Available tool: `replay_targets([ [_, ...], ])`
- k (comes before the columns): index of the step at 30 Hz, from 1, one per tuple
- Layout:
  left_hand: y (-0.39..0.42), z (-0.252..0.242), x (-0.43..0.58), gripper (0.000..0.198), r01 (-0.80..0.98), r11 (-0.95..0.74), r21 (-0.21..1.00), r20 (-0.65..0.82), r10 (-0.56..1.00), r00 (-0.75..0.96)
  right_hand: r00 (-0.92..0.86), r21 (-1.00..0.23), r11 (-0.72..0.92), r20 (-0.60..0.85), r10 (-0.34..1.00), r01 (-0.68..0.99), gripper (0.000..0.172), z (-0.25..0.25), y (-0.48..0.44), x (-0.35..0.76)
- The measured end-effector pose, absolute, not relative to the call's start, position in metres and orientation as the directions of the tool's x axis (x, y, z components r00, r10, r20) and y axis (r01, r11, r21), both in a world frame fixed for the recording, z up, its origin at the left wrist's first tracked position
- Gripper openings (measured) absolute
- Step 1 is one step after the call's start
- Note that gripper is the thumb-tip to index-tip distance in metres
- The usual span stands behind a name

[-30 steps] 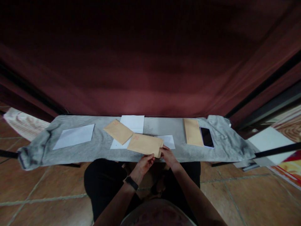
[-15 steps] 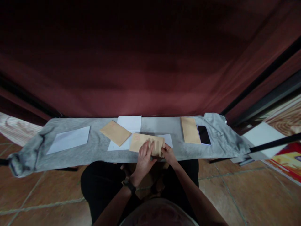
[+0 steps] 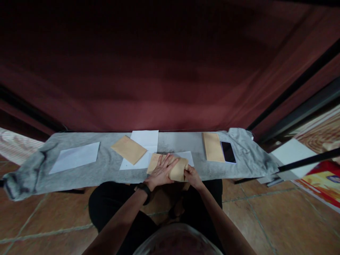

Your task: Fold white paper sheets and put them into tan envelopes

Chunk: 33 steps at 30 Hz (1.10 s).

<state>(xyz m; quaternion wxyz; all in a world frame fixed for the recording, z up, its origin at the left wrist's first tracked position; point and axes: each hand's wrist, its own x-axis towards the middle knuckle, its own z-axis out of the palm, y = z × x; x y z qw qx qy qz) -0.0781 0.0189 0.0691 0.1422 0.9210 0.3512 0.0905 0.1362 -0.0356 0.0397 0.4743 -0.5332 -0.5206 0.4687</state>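
A brown paper envelope [image 3: 178, 171] lies at the front edge of the grey cloth, its right part bulging upward. Across its left half my left hand [image 3: 161, 172] rests flat, fingers spread and pressing on the paper. At the other end my right hand [image 3: 193, 176] is closed on the envelope's right edge, thumb and fingers pinching it. Part of a white sheet [image 3: 187, 156] shows from beneath the envelope. Just left of my hands, a second brown envelope [image 3: 129, 149] overlaps an unfolded white sheet [image 3: 145, 136].
Grey cloth [image 3: 106, 166] covers the narrow table. Another white sheet [image 3: 75, 157] lies at the left. On the right are a stack of brown envelopes [image 3: 214, 147] and a phone [image 3: 228, 152]. A dark red curtain [image 3: 170, 113] hangs behind; black bars [image 3: 313, 157] stand at the side.
My left hand has slid leftward and spread flat over the envelope. The envelope's right part now bulges up more, with my right hand still at its edge. The view has shifted slightly.
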Motion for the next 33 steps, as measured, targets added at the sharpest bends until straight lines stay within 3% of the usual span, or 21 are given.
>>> replay_targets([
  [8, 0.020, 0.079, -0.076, 0.127, 0.579, -0.736, 0.351, 0.060, 0.635, 0.770, -0.052, -0.997, 0.013, 0.009, 0.999, 0.072, 0.027, 0.058, -0.041, 0.140],
  [21, 0.015, 0.096, -0.070, 0.105, 0.603, -0.751, 0.269, 0.078, 0.641, 0.764, 0.065, -0.973, -0.002, 0.014, 0.998, 0.230, 0.031, 0.045, -0.046, 0.149],
  [25, 0.012, 0.100, -0.065, 0.101, 0.618, -0.749, 0.241, 0.088, 0.651, 0.754, 0.176, -0.893, -0.027, 0.058, 0.983, 0.448, 0.028, 0.046, -0.050, 0.155],
  [29, 0.010, 0.101, -0.057, 0.099, 0.611, -0.751, 0.251, 0.105, 0.648, 0.754, 0.306, -0.667, -0.062, 0.256, 0.917, 0.743, 0.023, 0.051, -0.055, 0.158],
  [33, 0.011, 0.098, -0.053, 0.100, 0.620, -0.750, 0.232, 0.127, 0.655, 0.745, 0.234, -0.607, -0.026, 0.266, 0.935, 0.794, 0.019, 0.058, -0.059, 0.159],
])
